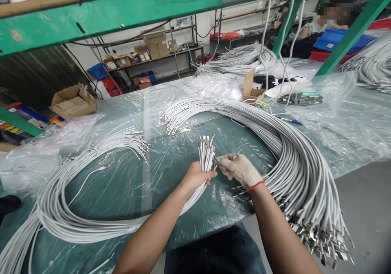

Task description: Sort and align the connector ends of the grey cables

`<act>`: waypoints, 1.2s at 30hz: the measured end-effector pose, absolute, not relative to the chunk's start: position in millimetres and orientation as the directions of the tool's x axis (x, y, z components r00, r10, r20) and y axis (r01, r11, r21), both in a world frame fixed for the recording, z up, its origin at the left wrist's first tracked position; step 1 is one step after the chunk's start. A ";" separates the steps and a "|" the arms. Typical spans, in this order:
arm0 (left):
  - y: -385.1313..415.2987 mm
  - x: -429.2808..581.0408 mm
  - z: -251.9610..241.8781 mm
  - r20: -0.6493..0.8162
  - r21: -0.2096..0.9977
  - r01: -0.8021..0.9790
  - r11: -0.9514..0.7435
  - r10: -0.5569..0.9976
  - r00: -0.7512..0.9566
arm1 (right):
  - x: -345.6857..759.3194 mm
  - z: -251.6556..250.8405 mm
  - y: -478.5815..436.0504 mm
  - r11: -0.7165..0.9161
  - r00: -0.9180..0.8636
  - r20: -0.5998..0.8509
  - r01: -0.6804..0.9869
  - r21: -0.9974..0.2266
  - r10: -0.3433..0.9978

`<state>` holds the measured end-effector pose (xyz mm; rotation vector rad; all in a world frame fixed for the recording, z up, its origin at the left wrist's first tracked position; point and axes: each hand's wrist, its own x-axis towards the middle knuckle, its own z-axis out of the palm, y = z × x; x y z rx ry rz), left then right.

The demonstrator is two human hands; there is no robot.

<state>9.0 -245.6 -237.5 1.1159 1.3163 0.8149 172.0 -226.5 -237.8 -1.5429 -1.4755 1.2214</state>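
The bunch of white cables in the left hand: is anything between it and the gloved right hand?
Nothing visible. The left hand grips the bunch of white cables upright, and the gloved right hand touches its side with its fingertips. The big cable loop lies beyond them on the table, not between.

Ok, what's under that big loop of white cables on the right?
Clear plastic sheeting spread over the green table runs under the cable loop. Its plug ends hang past the table's near edge. Anything lying directly beneath the strands is covered.
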 end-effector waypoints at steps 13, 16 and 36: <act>-247.6 8.0 -235.8 -0.284 0.951 0.167 0.259 0.948 0.144 | 171.3 -237.6 -238.3 -0.119 -0.177 -0.106 -0.066 -0.991 0.978; -248.1 7.8 -236.4 -0.276 0.954 0.163 0.253 0.950 0.142 | 169.1 -239.5 -237.1 -0.141 -0.164 -0.120 -0.124 -0.982 0.979; -255.9 2.4 -214.9 -0.263 0.962 -0.026 0.273 0.944 0.197 | 176.5 -243.2 -230.7 -0.031 -0.025 -0.035 0.156 -0.987 0.999</act>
